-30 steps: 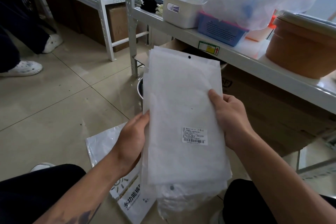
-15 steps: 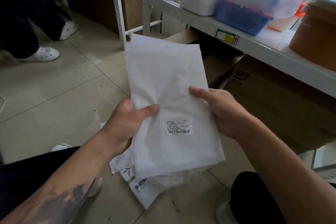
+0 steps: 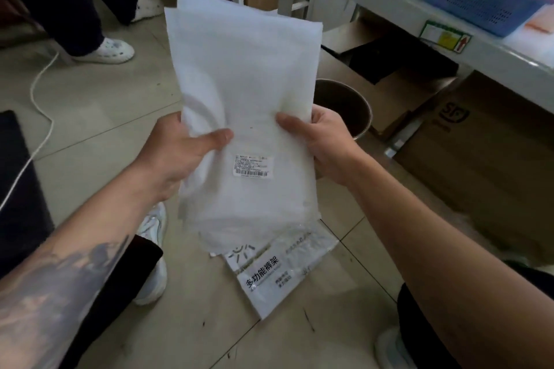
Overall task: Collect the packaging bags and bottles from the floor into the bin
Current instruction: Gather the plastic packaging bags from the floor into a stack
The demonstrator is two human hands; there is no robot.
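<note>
Frosted white bags (image 3: pixel 239 93), stacked, have come lower as both thumbs clamped over them: left hand (image 3: pixel 177 153), right hand (image 3: pixel 326 144). The bin (image 3: pixel 344 105), now showing at centre right, looks like their next stop.

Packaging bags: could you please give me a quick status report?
Left hand and right hand both gripping the white bag stack. Metal bin just behind, unobstructed. One printed bag left on floor.

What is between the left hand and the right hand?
In the head view, the stack of white packaging bags spans between the left hand and right hand.
</note>
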